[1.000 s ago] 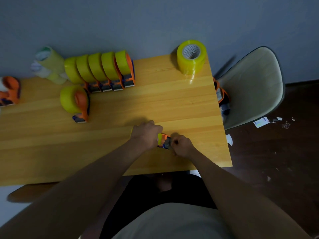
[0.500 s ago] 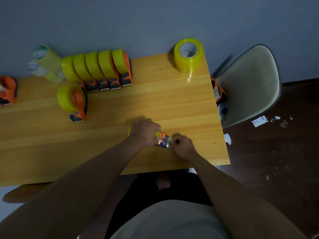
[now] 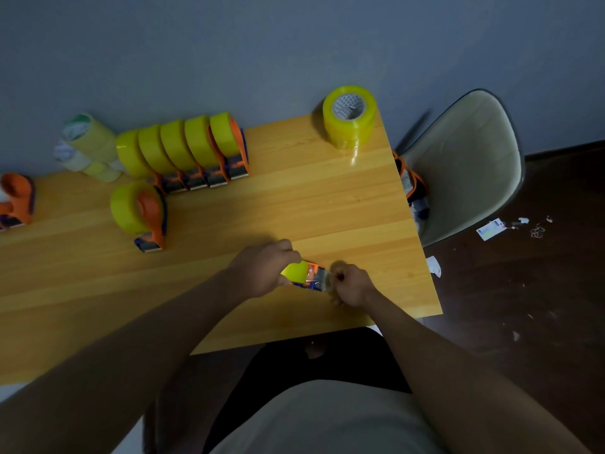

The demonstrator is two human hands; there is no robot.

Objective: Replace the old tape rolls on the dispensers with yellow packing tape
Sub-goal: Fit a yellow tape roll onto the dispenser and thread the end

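Left hand: left hand (image 3: 262, 268) wraps round the dispenser (image 3: 306, 276) and its yellow roll (image 3: 294, 271), near the table's (image 3: 294, 198) front right corner.
Right hand: right hand (image 3: 352, 285) pinches what looks like the tape's free end at the dispenser's mouth.
Risk: the end may slip and stick back on the roll, or crease, if the pinch loosens.
Beyond: loaded dispensers (image 3: 196, 152) along the back edge; spare roll (image 3: 349, 116) at the back right corner.

The wooden worktop (image 3: 294, 198) carries a row of loaded dispensers (image 3: 196, 152), another dispenser (image 3: 140, 214) before it, and a yellow roll (image 3: 349, 117).
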